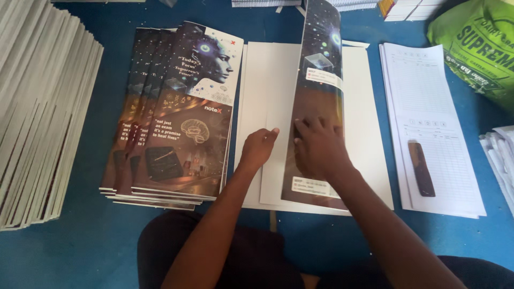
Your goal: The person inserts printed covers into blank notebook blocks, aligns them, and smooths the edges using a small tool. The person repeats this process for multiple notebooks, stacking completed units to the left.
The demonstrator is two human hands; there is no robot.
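At frame centre, a printed cover sheet [317, 101] is pressed flat under the spread fingers [313, 130] of the right hand [319, 150]. Just left, the white sheet [267, 85] is touched by the loosely curled left hand [258, 149], nothing gripped.

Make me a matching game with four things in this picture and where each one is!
Things:
1. stack of printed covers
2. dark flat bar
3. green bag
4. right hand

Places:
A. top right corner
B. pressing on the folded printed cover in the middle
C. left of the white sheets, fanned out
D. lying on the ruled pages at the right

Pairs: 1-C, 2-D, 3-A, 4-B
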